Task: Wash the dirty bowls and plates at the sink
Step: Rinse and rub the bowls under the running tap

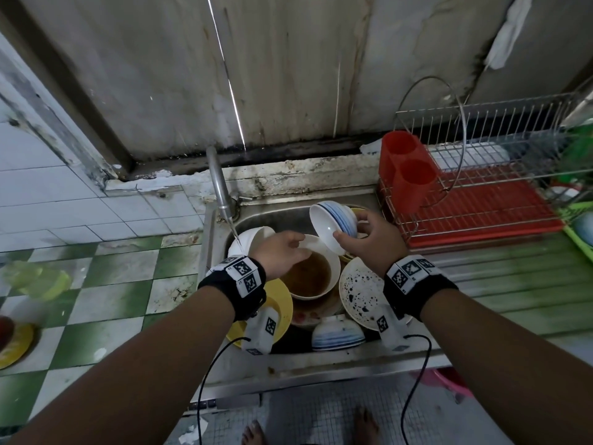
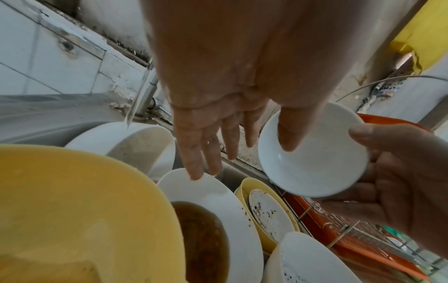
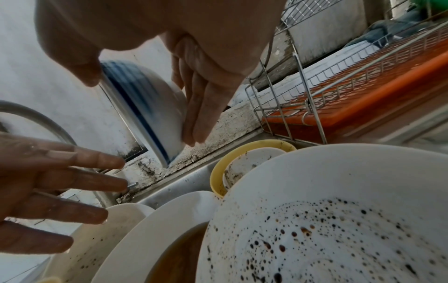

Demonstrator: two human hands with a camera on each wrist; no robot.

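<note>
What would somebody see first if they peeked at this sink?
Probably the blue-striped bowl, tipped on its side in the right hand above the sink. Below it sit dirty dishes: a white bowl of brown liquid under the open left hand, and a speckled plate to its right.

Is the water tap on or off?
On. A thin stream of water runs from the tap spout down onto the white bowl at the sink's left; the left wrist view shows it too.
</note>
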